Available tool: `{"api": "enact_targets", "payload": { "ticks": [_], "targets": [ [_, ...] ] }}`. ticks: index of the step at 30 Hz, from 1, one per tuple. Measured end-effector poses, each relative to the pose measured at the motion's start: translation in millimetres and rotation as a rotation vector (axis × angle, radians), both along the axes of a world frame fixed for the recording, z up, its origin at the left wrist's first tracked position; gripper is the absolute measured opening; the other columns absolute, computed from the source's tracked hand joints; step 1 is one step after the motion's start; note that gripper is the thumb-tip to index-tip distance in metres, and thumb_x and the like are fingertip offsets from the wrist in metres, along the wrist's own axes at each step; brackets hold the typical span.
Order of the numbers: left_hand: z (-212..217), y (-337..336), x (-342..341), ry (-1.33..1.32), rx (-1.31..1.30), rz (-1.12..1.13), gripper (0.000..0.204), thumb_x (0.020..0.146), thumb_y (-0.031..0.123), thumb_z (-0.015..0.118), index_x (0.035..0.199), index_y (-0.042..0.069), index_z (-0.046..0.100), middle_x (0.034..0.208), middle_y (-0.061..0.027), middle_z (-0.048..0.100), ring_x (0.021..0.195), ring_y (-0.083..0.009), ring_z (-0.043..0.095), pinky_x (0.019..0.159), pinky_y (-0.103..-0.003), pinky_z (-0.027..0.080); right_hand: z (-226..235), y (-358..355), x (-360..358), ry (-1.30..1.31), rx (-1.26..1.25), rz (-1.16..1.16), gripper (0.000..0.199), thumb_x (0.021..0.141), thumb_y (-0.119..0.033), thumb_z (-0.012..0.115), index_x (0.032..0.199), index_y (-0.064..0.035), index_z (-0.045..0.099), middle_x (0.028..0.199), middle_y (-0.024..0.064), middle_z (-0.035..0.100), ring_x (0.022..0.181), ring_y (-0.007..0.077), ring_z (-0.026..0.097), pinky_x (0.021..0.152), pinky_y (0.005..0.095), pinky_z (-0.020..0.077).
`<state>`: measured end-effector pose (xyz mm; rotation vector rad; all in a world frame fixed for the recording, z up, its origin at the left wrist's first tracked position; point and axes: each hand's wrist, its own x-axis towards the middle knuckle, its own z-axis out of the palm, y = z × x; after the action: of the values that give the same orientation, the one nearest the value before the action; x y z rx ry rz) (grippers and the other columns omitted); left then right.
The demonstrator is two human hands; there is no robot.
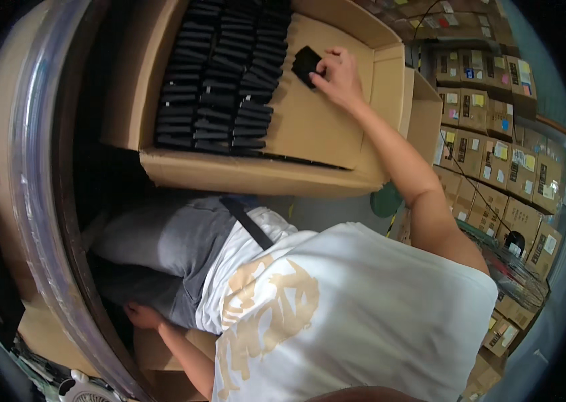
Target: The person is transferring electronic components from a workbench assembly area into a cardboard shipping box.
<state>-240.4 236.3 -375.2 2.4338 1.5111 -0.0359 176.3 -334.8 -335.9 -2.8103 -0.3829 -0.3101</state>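
Note:
At the upper middle, my right hand (pixel 340 79) is closed on the edge of a small flat black piece (pixel 306 65), thumb on one side and fingers on the other. It is over a bare cardboard sheet in a large open carton (pixel 229 167); whether the piece touches the sheet I cannot tell. Beside it, tightly packed rows of thin black pieces (pixel 219 87) fill the carton's left part. My left hand (pixel 144 315) is low at the left, beside my grey-trousered leg and a dark edge. Its fingers look bent, but shadow hides most of them.
A curved table edge with clear plastic wrap (pixel 25 167) runs down the left side. Stacked, labelled cartons (pixel 490 147) line the right. A wire-caged fan (pixel 517 275) stands before them. Another white fan (pixel 85 388) shows at the bottom left. A green round object (pixel 386 201) is below the carton.

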Motion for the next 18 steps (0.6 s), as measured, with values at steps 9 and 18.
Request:
{"api": "enact_targets", "payload": {
  "ticks": [9, 18],
  "targets": [
    [6.3, -15.1, 5.5, -0.143, 0.001, 0.010, 0.038, 0.092, 0.027, 0.037, 0.103, 0.000, 0.061, 0.097, -0.0209, 0.065, 0.080, -0.0428, 0.056, 0.072, -0.046, 0.042, 2.7, 12.1, 31.2, 0.394, 0.140, -0.347, 0.033, 0.075, -0.020, 0.065, 0.100, -0.0078, 0.048, 0.101, 0.0140, 0.057, 0.092, 0.0325, 0.055, 0.080, 0.0391, 0.0438],
    [6.6, -17.1, 5.0, -0.044, -0.022, 0.027, 0.039, 0.092, 0.027, 0.038, 0.104, -0.002, 0.061, 0.100, -0.0224, 0.065, 0.083, -0.0430, 0.058, 0.074, -0.045, 0.044, -33.4, -25.9, 117.6, 0.156, 0.148, -0.258, 0.038, 0.073, -0.015, 0.065, 0.105, -0.0087, 0.046, 0.097, 0.0140, 0.059, 0.088, 0.0345, 0.056, 0.078, 0.0405, 0.0448]
  ]
}}
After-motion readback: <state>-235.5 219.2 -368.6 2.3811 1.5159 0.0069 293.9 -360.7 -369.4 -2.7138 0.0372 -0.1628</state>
